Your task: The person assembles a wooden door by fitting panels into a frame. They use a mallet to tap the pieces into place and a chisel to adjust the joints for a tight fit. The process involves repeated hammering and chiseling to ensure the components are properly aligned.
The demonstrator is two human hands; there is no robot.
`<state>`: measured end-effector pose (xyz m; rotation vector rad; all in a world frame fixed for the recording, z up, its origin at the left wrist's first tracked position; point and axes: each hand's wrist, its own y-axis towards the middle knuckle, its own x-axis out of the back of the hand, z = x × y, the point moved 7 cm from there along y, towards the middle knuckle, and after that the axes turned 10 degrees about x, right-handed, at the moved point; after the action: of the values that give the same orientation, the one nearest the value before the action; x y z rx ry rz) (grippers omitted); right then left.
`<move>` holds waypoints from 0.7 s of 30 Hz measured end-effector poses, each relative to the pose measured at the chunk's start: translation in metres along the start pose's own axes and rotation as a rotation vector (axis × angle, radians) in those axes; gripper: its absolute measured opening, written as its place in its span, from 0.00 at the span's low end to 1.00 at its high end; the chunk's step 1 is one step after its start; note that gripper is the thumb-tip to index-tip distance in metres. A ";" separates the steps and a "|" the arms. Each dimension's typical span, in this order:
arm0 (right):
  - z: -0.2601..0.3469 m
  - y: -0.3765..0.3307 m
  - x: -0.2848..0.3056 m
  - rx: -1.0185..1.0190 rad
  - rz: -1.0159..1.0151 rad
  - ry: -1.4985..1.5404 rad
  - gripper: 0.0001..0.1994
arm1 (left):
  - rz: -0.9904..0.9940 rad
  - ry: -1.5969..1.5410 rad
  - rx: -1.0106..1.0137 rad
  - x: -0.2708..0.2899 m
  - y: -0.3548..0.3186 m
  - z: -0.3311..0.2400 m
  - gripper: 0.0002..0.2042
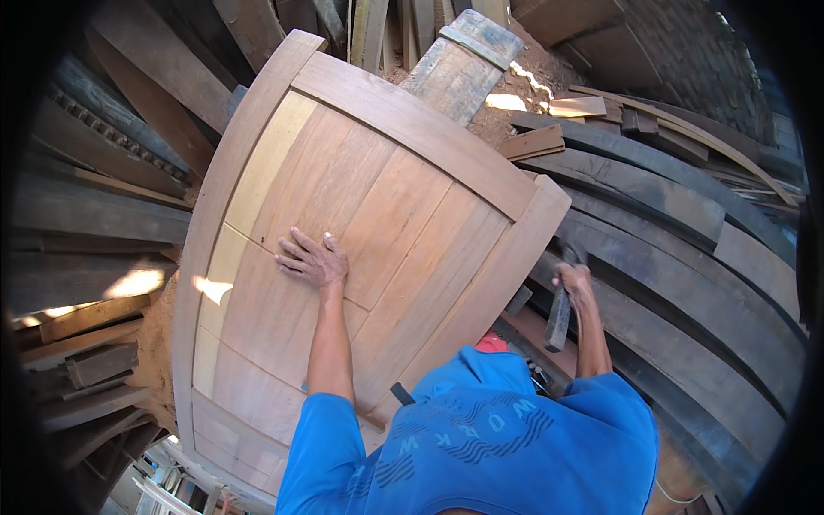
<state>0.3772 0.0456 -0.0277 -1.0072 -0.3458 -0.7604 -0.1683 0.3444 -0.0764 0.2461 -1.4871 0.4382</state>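
Note:
A large panelled wooden door (412,142) lies in front of me, its frame boards set around several planks of reddish and pale yellow wood. My left hand (318,261) rests flat on the middle planks, fingers spread. Beyond the door's right edge, my right hand (573,281) is closed around a hammer (558,324). Its dark handle sticks out below the hand, and the head, somewhat blurred, shows above it beside the door's corner. The fingers partly hide the grip.
Long dark timber boards (669,257) are stacked along the right. More planks (94,210) lean on the left, near sawdust (154,352). Past the far edge sits a worn wooden board (463,73) with a crosspiece. Short offcuts (536,142) lie at the far right.

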 end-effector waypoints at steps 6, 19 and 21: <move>0.014 -0.009 -0.013 0.066 0.100 -0.002 0.07 | 0.010 -0.008 -0.001 0.003 0.001 0.005 0.41; 0.024 -0.004 -0.025 0.137 0.099 0.008 0.08 | 0.044 0.002 0.010 0.000 0.002 0.007 0.42; 0.028 -0.008 -0.025 0.217 0.094 -0.011 0.09 | 0.118 -0.062 -0.029 -0.002 0.003 0.013 0.42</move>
<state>0.3564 0.0772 -0.0236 -0.8180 -0.3789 -0.6181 -0.1816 0.3416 -0.0780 0.1503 -1.5728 0.5075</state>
